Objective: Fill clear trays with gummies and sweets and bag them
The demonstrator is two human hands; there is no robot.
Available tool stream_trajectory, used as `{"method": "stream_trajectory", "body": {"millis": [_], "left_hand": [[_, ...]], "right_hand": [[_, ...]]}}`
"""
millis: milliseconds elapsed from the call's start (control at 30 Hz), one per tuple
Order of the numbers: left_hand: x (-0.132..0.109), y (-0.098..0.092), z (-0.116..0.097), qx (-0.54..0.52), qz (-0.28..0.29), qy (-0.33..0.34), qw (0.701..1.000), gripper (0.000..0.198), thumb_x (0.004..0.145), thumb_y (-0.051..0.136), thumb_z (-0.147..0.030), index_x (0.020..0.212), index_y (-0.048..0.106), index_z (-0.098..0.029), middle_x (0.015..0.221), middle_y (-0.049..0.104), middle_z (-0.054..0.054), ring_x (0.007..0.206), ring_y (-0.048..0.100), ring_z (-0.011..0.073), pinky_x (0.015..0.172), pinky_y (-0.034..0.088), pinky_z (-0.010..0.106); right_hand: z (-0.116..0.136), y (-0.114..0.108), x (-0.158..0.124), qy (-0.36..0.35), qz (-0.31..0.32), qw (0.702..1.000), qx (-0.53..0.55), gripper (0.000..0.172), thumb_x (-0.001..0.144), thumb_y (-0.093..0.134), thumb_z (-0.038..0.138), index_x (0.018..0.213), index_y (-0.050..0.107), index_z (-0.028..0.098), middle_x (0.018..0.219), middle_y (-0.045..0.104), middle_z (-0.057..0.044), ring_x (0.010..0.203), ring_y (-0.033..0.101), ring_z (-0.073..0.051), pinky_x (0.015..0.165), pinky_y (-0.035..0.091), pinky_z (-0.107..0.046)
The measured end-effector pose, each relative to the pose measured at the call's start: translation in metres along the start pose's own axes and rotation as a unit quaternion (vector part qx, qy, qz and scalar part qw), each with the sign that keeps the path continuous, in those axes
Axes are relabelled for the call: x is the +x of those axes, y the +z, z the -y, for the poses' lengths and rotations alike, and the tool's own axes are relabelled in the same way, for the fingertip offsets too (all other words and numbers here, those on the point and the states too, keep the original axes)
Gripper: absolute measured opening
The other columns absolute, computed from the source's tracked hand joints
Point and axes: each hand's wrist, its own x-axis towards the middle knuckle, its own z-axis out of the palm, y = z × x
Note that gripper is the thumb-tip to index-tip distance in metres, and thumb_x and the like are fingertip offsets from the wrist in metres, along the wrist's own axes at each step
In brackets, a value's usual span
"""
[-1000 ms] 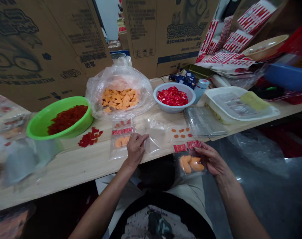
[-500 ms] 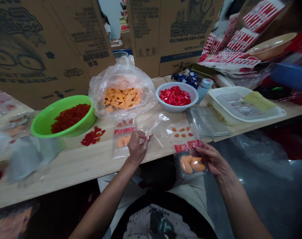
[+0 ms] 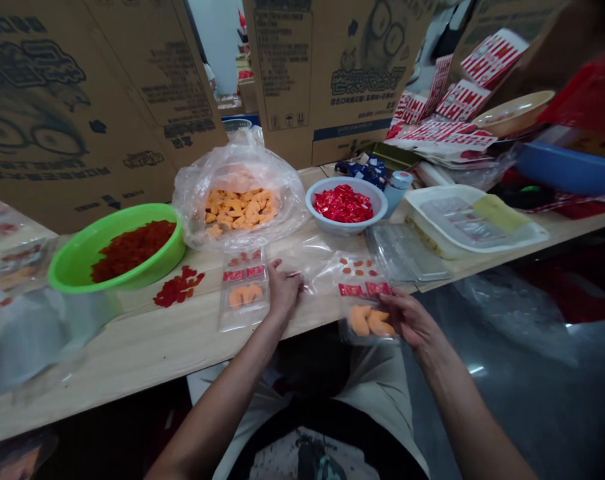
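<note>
My right hand (image 3: 410,319) grips the right edge of a clear plastic tray (image 3: 346,333) at the table's front edge. In its sections lie plump orange pieces (image 3: 371,321), two red packets (image 3: 351,290) and several small orange-red bits (image 3: 357,267). My left hand (image 3: 284,288) is closed, its fingertips pinching a clear plastic bag (image 3: 315,270) that spreads toward the tray. Beside that hand a similar filled tray (image 3: 242,313) lies flat on the table. Some of the bag's outline is hard to make out.
A green bowl (image 3: 170,257) of dark red pieces stands left, with a loose red pile (image 3: 178,287) beside it. Behind are a plastic bag (image 3: 287,193) of orange pieces, a pale blue bowl (image 3: 347,228) of red packets, stacked clear trays (image 3: 407,253) and a white tub (image 3: 487,250).
My right hand has raised the filled tray slightly toward the table. My left hand has moved a little right with the clear bag. The whole view has shifted slightly.
</note>
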Motion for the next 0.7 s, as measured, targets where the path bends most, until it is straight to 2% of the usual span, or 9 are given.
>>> {"method": "stream_trajectory", "body": {"millis": [67,133,233,300,333,433,533,600,700], "left_hand": [[-0.003,-0.007,0.001,0.214,0.014,0.101,0.972,0.088,0.071,0.069,-0.013,0.148,0.024,-0.017,0.103,0.066,0.011,0.09,0.069,0.026,0.078,0.055,0.039],[0.001,-0.012,-0.003,0.389,0.003,0.212,0.897,0.093,0.073,0.071,-0.014,0.152,0.023,-0.018,0.131,0.055,0.021,0.123,0.055,0.0368,0.097,0.047,0.052],[0.022,-0.019,-0.013,0.532,0.071,0.366,0.76,0.054,0.08,0.065,-0.012,0.132,0.055,-0.023,0.151,0.04,0.017,0.143,0.03,0.0395,0.11,0.03,0.06],[0.039,-0.025,-0.017,0.571,0.18,0.406,0.691,0.023,0.087,0.057,-0.012,0.105,0.067,-0.021,0.138,0.055,0.013,0.136,0.042,0.0346,0.108,0.035,0.055],[0.046,-0.029,-0.019,0.575,0.22,0.409,0.673,0.019,0.09,0.052,-0.012,0.099,0.067,-0.02,0.125,0.062,0.012,0.126,0.052,0.0306,0.103,0.041,0.05],[0.05,-0.042,-0.021,0.554,0.214,0.419,0.687,0.027,0.093,0.042,-0.01,0.106,0.064,-0.018,0.101,0.065,0.008,0.095,0.062,0.0198,0.083,0.049,0.032],[0.029,-0.05,-0.023,0.552,0.072,0.418,0.718,0.034,0.095,0.038,-0.01,0.118,0.06,-0.02,0.099,0.06,0.008,0.09,0.06,0.019,0.071,0.047,0.027],[0.006,-0.05,-0.024,0.585,0.001,0.363,0.725,0.037,0.093,0.037,-0.008,0.121,0.06,-0.019,0.1,0.058,0.01,0.089,0.059,0.0215,0.066,0.045,0.028],[-0.026,-0.041,-0.025,0.596,0.027,0.286,0.75,0.041,0.087,0.041,-0.002,0.122,0.056,-0.017,0.108,0.057,0.014,0.093,0.06,0.0252,0.066,0.046,0.031]], "right_hand": [[-0.003,-0.002,0.016,-0.004,-0.013,1.0,0.008,0.024,0.064,0.075,0.006,0.082,0.064,0.018,0.071,0.072,-0.002,0.055,0.068,-0.017,0.05,0.059,-0.026],[-0.004,-0.001,0.03,0.006,-0.018,1.0,0.008,0.025,0.064,0.073,0.004,0.082,0.062,0.018,0.068,0.071,-0.001,0.053,0.067,-0.017,0.048,0.058,-0.026],[-0.003,0.001,0.04,0.016,-0.029,0.999,0.003,0.026,0.063,0.073,0.003,0.082,0.062,0.017,0.065,0.069,0.001,0.05,0.064,-0.014,0.046,0.056,-0.023],[0.0,0.002,0.039,0.013,-0.034,0.999,0.005,0.029,0.062,0.075,0.003,0.083,0.062,0.018,0.066,0.069,0.002,0.049,0.063,-0.013,0.045,0.055,-0.021],[0.001,0.001,0.036,0.01,-0.029,1.0,0.003,0.03,0.062,0.076,0.005,0.085,0.062,0.018,0.067,0.069,0.002,0.05,0.063,-0.013,0.046,0.055,-0.021],[0.006,-0.003,0.02,0.01,0.003,1.0,-0.012,0.033,0.063,0.081,0.012,0.09,0.063,0.019,0.074,0.071,0.001,0.056,0.066,-0.014,0.051,0.057,-0.024],[0.01,-0.005,-0.004,0.025,0.04,0.999,-0.026,0.034,0.067,0.081,0.014,0.096,0.065,0.019,0.081,0.072,-0.001,0.064,0.068,-0.014,0.059,0.056,-0.022],[0.009,-0.001,-0.018,0.043,0.082,0.995,-0.033,0.033,0.069,0.081,0.015,0.098,0.066,0.019,0.082,0.071,0.0,0.066,0.067,-0.012,0.061,0.054,-0.019],[0.0,0.01,-0.034,0.089,0.168,0.98,-0.05,0.034,0.07,0.081,0.018,0.102,0.067,0.017,0.084,0.069,-0.001,0.068,0.066,-0.011,0.065,0.053,-0.02]]}}
